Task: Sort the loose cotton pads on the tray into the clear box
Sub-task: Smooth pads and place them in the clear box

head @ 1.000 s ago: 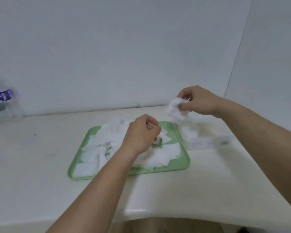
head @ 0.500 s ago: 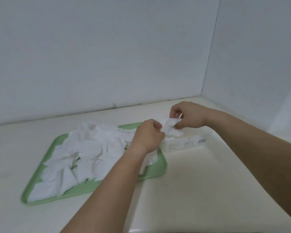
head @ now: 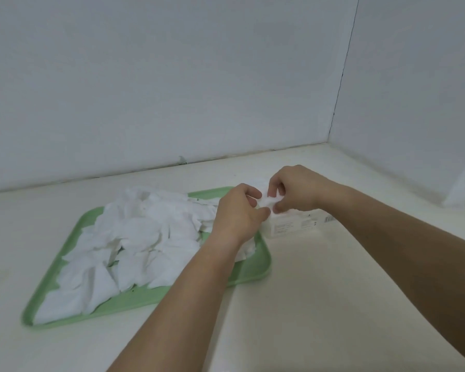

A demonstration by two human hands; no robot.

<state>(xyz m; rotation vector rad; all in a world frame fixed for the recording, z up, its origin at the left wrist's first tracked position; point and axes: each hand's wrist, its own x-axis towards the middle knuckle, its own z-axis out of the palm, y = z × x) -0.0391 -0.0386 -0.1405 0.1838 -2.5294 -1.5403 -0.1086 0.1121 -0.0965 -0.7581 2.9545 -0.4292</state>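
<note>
Loose white cotton pads, thin, soft and mostly square or folded into triangles, lie heaped over most of a flat pale-green plastic tray with rounded corners. That tray sits on a cream-white tabletop, its long side running from the near left to the far right. Only the tray's rim and its right end show bare green; the rest is covered by the overlapping pads.

Just beside the tray's far right corner stands a small clear plastic box with faint printing and a barcode on its near side. It is touching or almost touching the tray's edge; which of the two cannot be told.

Both hands meet above the near left end of that box. A bare left hand is curled, its thumb and forefinger pressed together on a crumpled white cotton pad. A bare right hand comes in from the right, its fingers bent down, pinching the same pad from the far side. Held between the two hands, the pad hangs right at the box's top.

Plain grey-white walls meet in a corner at the far right.
</note>
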